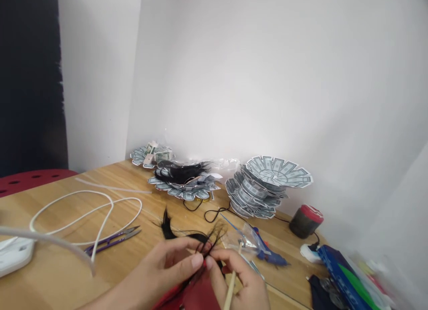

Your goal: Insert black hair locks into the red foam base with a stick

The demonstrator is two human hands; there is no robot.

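Near the table's front edge, my left hand (172,267) pinches a strand of black hair (195,235) between thumb and fingertips. Close beside it, my right hand (239,279) is closed at the same spot, its thumb and forefinger pressed on the strands. A pale thin stick (230,290) sticks out from between the fingers of that hand; its tip and kind are unclear. Loose ends of the hair curl up behind the hands. Red material (197,294) lies below them, partly covered, with a bit of red showing between the fingertips.
Purple thread snips (113,241) and a looped white cable (112,203) lie left. Behind are stacked paper dishes with a banknote print (257,189) and another dish (187,194) bearing black hair. A blue glue gun (270,256), plastic bag and blue box (343,274) are right.
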